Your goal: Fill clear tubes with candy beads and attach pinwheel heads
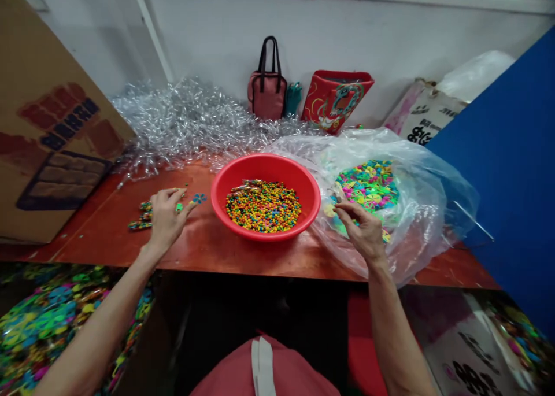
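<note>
My left hand is at the left of the table, its fingers closed on a small blue flower-shaped piece. Beside and partly under it lie filled tubes of colored beads. A red basin in the middle holds many small yellow, orange, green and dark beads, with a clear tube on top. My right hand is pinched at the near left edge of a clear plastic bag; what its fingertips hold is too small to name. In the bag lie bright plastic pieces.
A heap of clear tubes covers the back left, beside a cardboard box. A pink handbag and a red bag stand at the wall. A blue panel bounds the right. Below left are more colorful pieces.
</note>
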A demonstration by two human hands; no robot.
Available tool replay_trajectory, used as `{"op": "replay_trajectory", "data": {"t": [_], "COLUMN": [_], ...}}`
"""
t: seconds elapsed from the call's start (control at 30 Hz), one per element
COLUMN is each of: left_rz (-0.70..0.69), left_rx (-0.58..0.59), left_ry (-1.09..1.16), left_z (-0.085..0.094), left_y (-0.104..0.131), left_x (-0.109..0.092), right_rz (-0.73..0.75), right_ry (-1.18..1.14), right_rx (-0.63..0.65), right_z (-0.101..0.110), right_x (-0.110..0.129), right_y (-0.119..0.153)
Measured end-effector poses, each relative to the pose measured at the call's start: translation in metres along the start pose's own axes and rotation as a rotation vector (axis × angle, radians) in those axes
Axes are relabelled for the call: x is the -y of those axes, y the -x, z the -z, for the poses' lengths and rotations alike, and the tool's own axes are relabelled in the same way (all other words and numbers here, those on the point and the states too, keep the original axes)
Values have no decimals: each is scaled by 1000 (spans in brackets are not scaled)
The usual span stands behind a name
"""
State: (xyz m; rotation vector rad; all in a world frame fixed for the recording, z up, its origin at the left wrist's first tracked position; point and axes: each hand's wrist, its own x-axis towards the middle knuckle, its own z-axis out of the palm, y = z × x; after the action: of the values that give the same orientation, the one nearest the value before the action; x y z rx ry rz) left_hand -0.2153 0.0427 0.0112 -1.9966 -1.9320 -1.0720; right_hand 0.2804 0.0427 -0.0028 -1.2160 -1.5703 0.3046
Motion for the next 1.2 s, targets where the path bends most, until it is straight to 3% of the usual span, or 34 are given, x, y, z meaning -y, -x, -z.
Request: {"op": "replay_trajectory", "data": {"t": [0.1,0.2,0.27,0.37,0.47,0.57,0.7,0.83,1.0,1.1,1.2], "left_rz": [-186,-366,-377,-358,-343,-337,-311,-277,-313,-291,-239], "left_rx": [120,403,549,638,664,679,689,702,737,758,669], "left_ry": [-10,-25,-110,-150,-126,-60,92,387,530,632,689], "left_z": [-20,-55,-82,-115,-127,-120,-101,-83,-67,-60,-52], "left_y": [-39,-72,-90,-110,-123,-131,-131,-122,-103,-95,-91], "left_x": [-33,-76,-94,-102,-101,-105,-121,-142,-163,-163,-149], "right_rz": [7,-43,-80,-117,-162,-182,-49,124,201,168,130], "right_ry": [-8,-28,-38,-22,-31,-85,-180,-228,-228,-162,-1], "right_rx": [-12,-59,-63,-37,-26,-22,68,234,506,638,802], "right_z": [-4,-7,-5,2,8,6,-15,-53,-103,-115,-118], "right_x": [-3,-2,-6,-18,-29,-27,3,34,40,42,51], "right_y": [-13,-13,-5,14,29,28,-1,-42,-68,-69,-71]}}
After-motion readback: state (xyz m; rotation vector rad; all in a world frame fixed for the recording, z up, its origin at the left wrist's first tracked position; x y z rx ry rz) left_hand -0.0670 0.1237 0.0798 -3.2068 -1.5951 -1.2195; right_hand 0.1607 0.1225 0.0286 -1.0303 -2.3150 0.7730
